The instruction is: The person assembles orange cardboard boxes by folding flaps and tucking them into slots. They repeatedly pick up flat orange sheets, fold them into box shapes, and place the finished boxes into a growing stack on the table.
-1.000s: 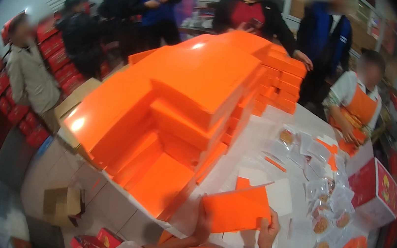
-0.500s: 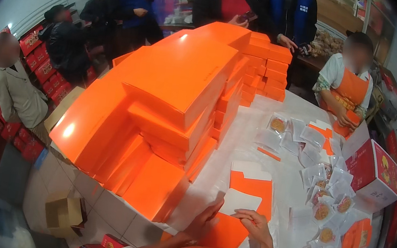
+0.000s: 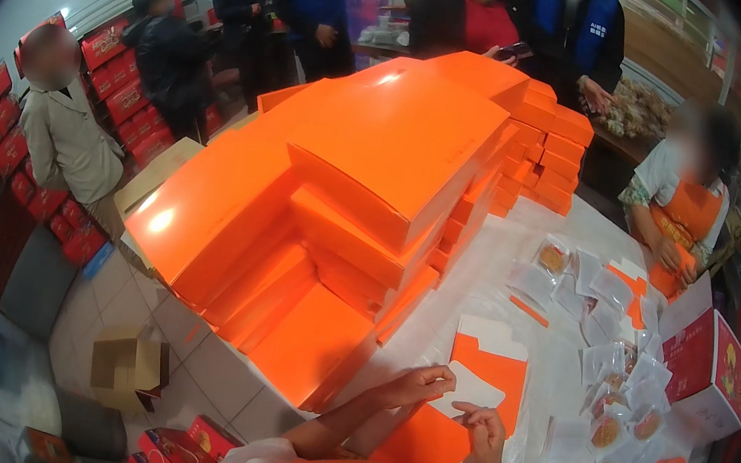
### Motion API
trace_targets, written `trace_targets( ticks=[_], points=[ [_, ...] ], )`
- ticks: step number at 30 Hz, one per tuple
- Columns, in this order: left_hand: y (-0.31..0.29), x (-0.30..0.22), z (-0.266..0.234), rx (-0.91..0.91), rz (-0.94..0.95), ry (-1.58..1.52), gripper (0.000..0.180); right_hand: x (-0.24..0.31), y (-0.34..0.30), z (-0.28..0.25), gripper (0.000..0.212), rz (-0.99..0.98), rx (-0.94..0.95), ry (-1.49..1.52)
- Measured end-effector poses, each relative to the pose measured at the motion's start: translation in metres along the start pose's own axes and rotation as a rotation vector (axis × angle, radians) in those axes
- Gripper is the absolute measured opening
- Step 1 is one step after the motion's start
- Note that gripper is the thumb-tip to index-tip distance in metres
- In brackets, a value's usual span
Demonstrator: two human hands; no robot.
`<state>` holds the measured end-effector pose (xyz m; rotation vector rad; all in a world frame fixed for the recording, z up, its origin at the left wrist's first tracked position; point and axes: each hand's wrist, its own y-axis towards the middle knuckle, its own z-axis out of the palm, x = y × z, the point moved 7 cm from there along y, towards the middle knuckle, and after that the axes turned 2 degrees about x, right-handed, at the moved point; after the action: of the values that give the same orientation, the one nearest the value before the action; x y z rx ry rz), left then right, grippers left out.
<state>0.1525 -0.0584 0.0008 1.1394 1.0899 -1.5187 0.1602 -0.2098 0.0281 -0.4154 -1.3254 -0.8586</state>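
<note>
Directly in front of me lies a folded orange cardboard box blank (image 3: 428,440) with a white inner flap (image 3: 473,389) at its far end. My left hand (image 3: 421,387) reaches in from the left, its fingers bent together at the flap's left edge. My right hand (image 3: 484,433) is at the flap's near right corner, with thumb and fingers curled in on the card. Beneath and beyond the flap, another flat orange blank (image 3: 509,383) with white tabs lies on the table.
Stacked orange boxes (image 3: 400,143) rise on my left. Several wrapped round pastries (image 3: 606,434) lie on the white-covered table (image 3: 503,248) to the right, beside a red and white carton (image 3: 696,369). Across the table, a person in an orange apron (image 3: 692,215) handles orange card. Several others stand behind.
The view has swung left, shifting the scene rightward. My left hand has moved away from me to the flap's left edge. My right hand stays near the flap's near right corner.
</note>
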Motion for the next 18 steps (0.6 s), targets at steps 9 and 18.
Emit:
trace_targets(
  ticks=[9, 18],
  points=[
    [-0.045, -0.010, -0.003, -0.016, 0.247, 0.392, 0.020, -0.004, -0.023, 0.002, 0.010, -0.261, -0.407, -0.355],
    [-0.058, -0.014, 0.009, -0.438, 0.410, -0.130, 0.025, -0.018, -0.026, 0.000, 0.019, -0.099, -0.432, 0.160]
  ],
)
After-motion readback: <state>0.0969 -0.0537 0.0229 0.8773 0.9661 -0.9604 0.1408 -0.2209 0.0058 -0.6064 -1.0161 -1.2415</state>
